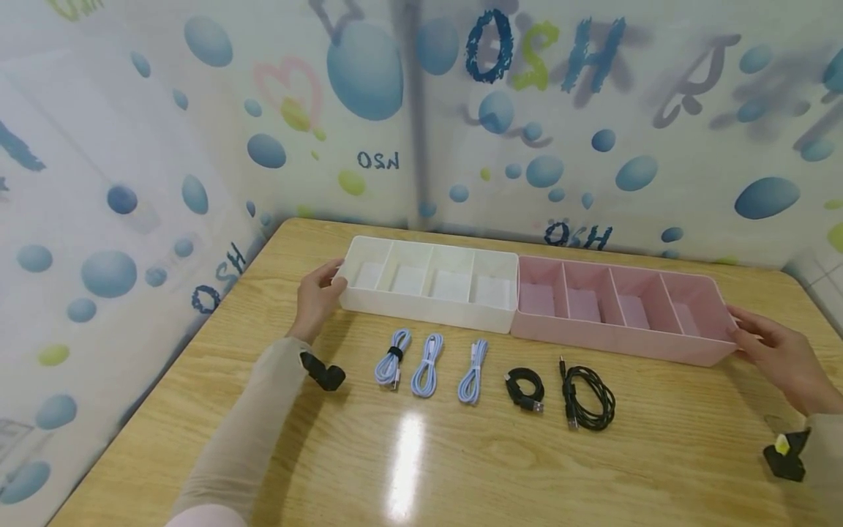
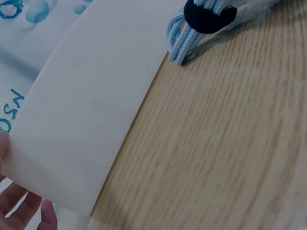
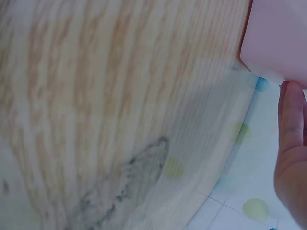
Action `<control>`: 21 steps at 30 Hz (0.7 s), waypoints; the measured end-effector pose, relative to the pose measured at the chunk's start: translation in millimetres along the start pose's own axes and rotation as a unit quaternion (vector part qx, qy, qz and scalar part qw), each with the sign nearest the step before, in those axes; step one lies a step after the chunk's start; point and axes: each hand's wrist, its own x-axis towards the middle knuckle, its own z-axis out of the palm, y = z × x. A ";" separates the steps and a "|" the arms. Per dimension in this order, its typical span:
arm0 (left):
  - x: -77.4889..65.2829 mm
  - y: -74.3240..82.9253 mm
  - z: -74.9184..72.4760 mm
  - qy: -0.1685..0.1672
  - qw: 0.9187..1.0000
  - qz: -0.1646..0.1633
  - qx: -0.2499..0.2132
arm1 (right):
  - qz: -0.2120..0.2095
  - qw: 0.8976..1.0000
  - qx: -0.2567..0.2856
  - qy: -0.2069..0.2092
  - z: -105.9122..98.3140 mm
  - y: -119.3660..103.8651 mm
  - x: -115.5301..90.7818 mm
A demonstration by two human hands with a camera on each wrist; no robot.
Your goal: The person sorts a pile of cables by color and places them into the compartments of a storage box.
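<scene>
1. At the left end of the white box [image 1: 428,310], as I saw from afar, the person's left hand [image 1: 316,296] touched the end wall with relaxed fingers, its thumb at the rim's corner.
2. Well apart from it, the right hand [image 1: 784,359] met the right end of the pink box [image 1: 619,342]; my right wrist view showed a straight finger against the pink plastic.
3. Between the hands, the two boxes stood upright in one row on the table's far part, white on the left, pink on the right, ends touching, each split into four compartments.
4. Just on the near side of the white box lay a light blue cable with a black strap [image 1: 399,340], then a second light blue cable [image 1: 428,364] and a third light blue cable [image 1: 472,377], all bundled.
5. To their right, near the pink box, rested a short black cable [image 1: 520,397] and a longer black cable [image 1: 607,399], both coiled.
6. Beneath everything I had the wood-grain table [image 1: 500,468]; beyond its far edge rose a pale backdrop [image 1: 461,157] printed with blue and green ovals.
</scene>
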 end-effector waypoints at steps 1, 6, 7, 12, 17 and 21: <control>0.0 -0.3 -0.3 -0.001 1.000 0.000 0.001 | -0.001 1.000 0.001 -0.004 -0.4 -1.8 -0.2; -0.4 -0.9 -1.4 -0.005 1.000 0.003 0.003 | -0.014 1.000 -0.006 0.000 -1.3 8.3 3.3; -0.3 -0.7 -1.4 -0.005 1.000 0.003 0.002 | -0.017 1.000 -0.007 0.000 -1.7 11.4 4.1; -0.6 1.2 -1.8 -0.009 1.000 0.000 0.001 | -0.029 0.999 -0.013 0.005 -1.8 21.9 6.9; -2.0 3.5 -1.5 -0.010 1.000 0.001 0.002 | -0.019 1.000 -0.013 0.003 -2.2 4.5 0.8; -3.6 5.1 -0.6 -0.012 1.000 0.010 0.005 | -0.008 1.000 -0.001 0.000 -3.8 -22.4 -10.0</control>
